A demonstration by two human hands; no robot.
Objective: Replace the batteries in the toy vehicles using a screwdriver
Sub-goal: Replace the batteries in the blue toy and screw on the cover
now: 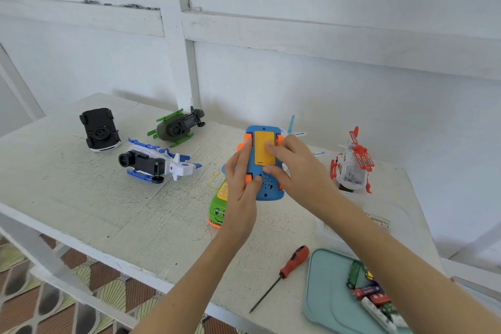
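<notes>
I hold a blue toy vehicle (267,187) with orange wheels upside down above the table. Its yellow battery cover (260,148) faces me. My left hand (240,179) grips the toy's left side, thumb on the underside. My right hand (294,168) holds the right side, with fingertips pressing on the yellow cover. A red-handled screwdriver (294,259) lies on the table near the front edge. Several batteries (371,293) lie in a teal tray (325,295) at the front right.
On the white table (108,211) lie a black car (99,129), a green-and-dark helicopter (177,127) and a blue-and-white toy (157,164), all underside up. A green toy bus (218,209) sits under my left wrist. A red-and-white helicopter (352,164) stands right.
</notes>
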